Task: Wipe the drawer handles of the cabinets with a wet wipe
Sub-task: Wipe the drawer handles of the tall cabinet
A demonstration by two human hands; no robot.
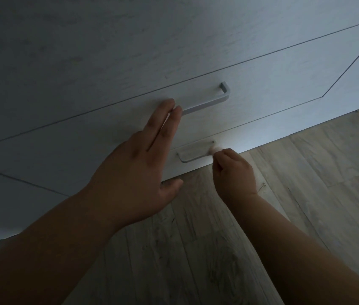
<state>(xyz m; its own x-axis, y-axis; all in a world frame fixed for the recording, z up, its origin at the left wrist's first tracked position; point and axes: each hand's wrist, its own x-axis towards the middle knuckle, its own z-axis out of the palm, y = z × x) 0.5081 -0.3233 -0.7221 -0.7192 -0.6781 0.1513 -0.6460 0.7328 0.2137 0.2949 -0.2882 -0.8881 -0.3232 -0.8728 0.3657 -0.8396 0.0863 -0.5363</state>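
The left hand (134,172) lies flat in the middle of the frame, on the front of the white cabinet (108,62). Its fingers (163,122) are straight and close together, and they hold nothing. Their tips reach the left end of the upper handle (207,104), a long bar just above the middle. The right hand (233,175) is a bit lower and to the right. Its fingers are curled, and they pinch a small white wet wipe (215,149). The wet wipe touches the right end of the lower handle (193,154), near the bottom edge of the cabinet. The wood floor (306,183) fills the lower right of the frame.
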